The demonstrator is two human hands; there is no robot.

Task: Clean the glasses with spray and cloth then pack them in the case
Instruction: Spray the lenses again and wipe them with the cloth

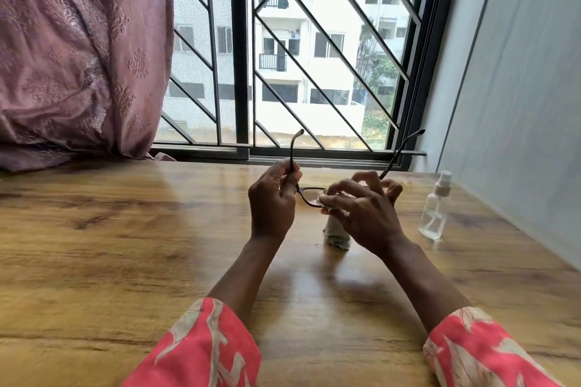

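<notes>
The glasses (309, 195) hang above the worktop (125, 245) between both hands, frame running left–right, arms pointing far. The left hand (273, 198) grips the left hinge; the right hand (361, 210) pinches the cloth (338, 234) over a lens — spray (435, 210) stands right.

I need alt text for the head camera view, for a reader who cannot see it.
A person's left hand holds dark-framed glasses above a wooden table while the right hand wipes a lens with a cloth. A clear spray bottle stands to the right.
</notes>
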